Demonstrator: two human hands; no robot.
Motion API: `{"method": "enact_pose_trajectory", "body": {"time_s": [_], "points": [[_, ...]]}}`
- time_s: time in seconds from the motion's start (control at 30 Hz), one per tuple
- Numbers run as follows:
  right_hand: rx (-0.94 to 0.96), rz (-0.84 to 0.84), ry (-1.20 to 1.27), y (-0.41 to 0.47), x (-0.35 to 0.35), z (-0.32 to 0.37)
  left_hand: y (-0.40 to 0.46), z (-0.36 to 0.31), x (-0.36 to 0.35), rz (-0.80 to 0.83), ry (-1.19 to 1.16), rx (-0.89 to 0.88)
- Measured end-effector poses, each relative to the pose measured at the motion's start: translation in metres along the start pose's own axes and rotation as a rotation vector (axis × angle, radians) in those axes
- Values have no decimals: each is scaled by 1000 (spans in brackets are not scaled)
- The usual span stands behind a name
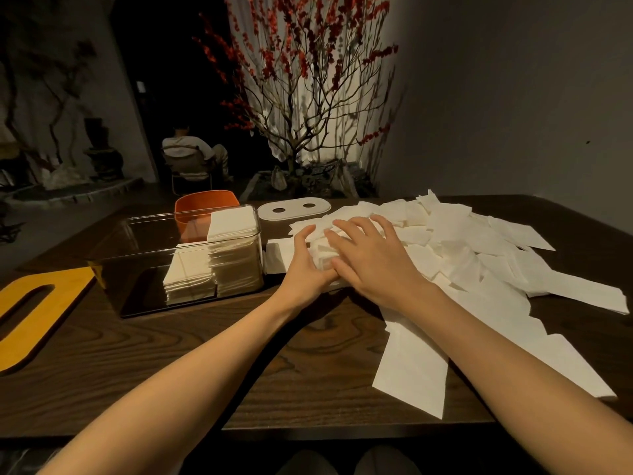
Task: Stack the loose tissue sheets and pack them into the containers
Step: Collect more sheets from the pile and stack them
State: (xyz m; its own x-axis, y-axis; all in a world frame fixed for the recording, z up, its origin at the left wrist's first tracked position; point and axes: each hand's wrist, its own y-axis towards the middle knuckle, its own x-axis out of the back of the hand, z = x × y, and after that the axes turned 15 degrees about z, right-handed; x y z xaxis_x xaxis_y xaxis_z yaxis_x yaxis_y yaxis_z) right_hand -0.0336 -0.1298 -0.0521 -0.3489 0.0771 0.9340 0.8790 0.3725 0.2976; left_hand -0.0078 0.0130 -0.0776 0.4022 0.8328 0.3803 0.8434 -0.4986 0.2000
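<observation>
A wide heap of loose white tissue sheets (479,255) covers the right half of the dark wooden table (191,365). Both my hands are on a small bundle of tissues (322,255) at the heap's left edge. My left hand (305,262) cups the bundle's left side with curled fingers. On top of the bundle, my right hand (373,258) lies with fingers spread. A clear rectangular container (144,255) stands left of the hands and holds two neat tissue stacks (219,262) at its right end.
An orange container (205,204) stands behind the clear one. A white lid with two holes (294,209) lies beyond the hands. A yellow lid with a slot (30,313) lies at the table's left edge. A person sits on a chair far behind.
</observation>
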Motion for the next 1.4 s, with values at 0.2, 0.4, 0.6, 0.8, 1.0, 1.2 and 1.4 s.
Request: {"method": "enact_pose_trajectory", "body": {"time_s": [0.2, 0.4, 0.6, 0.8, 1.0, 1.2, 1.4], "points": [[85, -237, 144, 1, -6, 3, -1, 3, 2, 1, -17, 39], [-94, -229, 330, 12, 0, 5, -2, 1, 1, 17, 39, 35], [-35, -72, 295, 21, 10, 4, -1, 3, 1, 27, 44, 25], [-9, 49, 304, 31, 18, 5, 2, 3, 1, -9, 35, -39], [105, 152, 576, 19, 14, -17, 5, 9, 5, 2, 42, -27], [31, 358, 782, 4, -3, -56, 3, 10, 13, 129, 13, 40], [-33, 505, 992, -5, -15, -73, 2, 9, 23, 189, -125, 73]]}}
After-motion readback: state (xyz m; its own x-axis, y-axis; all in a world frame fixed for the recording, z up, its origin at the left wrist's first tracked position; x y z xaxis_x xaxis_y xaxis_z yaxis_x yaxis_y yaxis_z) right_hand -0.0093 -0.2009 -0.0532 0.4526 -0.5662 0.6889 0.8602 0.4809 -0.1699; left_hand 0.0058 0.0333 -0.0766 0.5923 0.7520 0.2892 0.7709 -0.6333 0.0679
